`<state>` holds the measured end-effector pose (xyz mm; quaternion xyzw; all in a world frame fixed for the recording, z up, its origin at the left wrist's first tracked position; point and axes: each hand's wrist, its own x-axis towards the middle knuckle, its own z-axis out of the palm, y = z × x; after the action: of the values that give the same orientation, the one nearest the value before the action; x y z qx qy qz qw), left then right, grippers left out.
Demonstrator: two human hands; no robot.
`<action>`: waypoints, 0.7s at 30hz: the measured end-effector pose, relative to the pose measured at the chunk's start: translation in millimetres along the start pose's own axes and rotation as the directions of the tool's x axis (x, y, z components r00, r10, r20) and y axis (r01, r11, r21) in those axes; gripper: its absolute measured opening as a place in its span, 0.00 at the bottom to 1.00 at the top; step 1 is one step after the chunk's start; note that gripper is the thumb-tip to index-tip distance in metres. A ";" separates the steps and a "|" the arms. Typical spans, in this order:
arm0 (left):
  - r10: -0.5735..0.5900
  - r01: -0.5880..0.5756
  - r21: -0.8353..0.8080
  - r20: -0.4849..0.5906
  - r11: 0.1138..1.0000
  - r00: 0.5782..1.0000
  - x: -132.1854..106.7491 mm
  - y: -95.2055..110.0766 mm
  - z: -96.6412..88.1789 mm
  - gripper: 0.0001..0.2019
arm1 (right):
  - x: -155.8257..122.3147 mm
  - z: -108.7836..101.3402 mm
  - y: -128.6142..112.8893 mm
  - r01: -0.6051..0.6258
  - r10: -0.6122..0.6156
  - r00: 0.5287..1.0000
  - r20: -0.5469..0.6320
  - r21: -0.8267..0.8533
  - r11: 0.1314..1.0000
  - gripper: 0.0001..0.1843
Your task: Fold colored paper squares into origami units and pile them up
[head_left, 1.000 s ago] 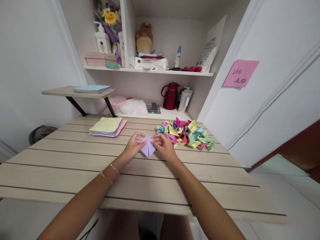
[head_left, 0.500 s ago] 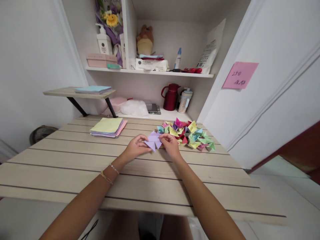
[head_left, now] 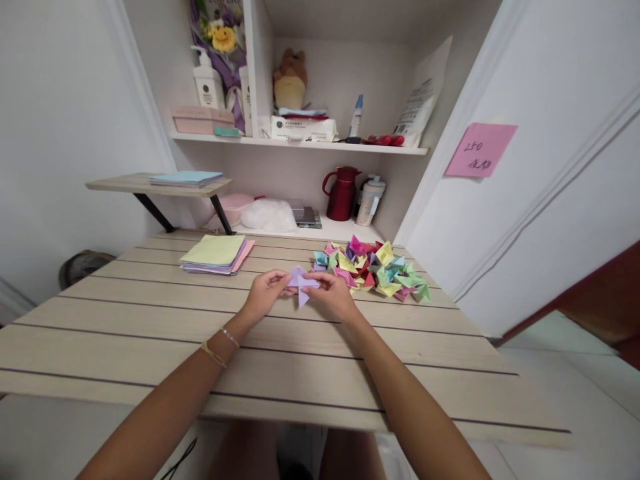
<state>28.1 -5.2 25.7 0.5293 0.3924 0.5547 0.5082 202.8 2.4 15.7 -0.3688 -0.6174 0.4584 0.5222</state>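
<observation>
Shelves of white board hold several containers: a pump bottle, a pink box, a blue-capped bottle and a leaning white pouch, with a red jug and a pale, speckled tumbler side by side on the level below. All are opaque or too far off to show what is inside.

Writing can be made out on a pink note on the wall at right: "250", handwritten, above a second line that I cannot read. Print on the pump bottle and on the white pack is too small to read.

Before these, a table of pale wood-grained slats with dark seams carries a squared stack of paper, yellow uppermost, and a heap of pointed, folded paper shapes (pink, yellow, green, blue and red among them). Between these, nearer the person, lies the purple paper, creased into a form with side points and one downward tip. Left hand and right hand are nearly closed, fingers curled, each pinching one side of it between thumb and fingers.
</observation>
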 end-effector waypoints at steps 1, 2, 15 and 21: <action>-0.003 0.003 -0.020 -0.004 1.000 1.000 0.6 0.0 -0.3 0.17 | 0.2 0.0 -0.1 0.031 -0.030 0.999 0.011 -0.035 0.999 0.23; 0.001 -0.001 -0.033 -0.007 0.999 1.000 1.2 0.0 -0.7 0.18 | 0.6 -0.3 -0.3 0.069 -0.067 0.997 0.024 -0.074 0.995 0.23; -0.008 0.011 -0.062 0.050 0.998 0.999 -0.9 4.3 -4.2 0.15 | -3.2 0.9 -6.6 0.102 -0.091 0.980 0.176 -0.055 0.993 0.29; 0.059 -0.060 0.023 0.017 0.998 0.998 -3.0 9.1 -0.6 0.16 | -0.6 3.0 -0.6 -0.052 0.012 0.982 0.187 0.208 0.977 0.24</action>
<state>25.9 -9.7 33.9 0.5509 0.3788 0.5608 0.4884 199.9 1.1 16.0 -0.2769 -0.6047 0.5622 0.4915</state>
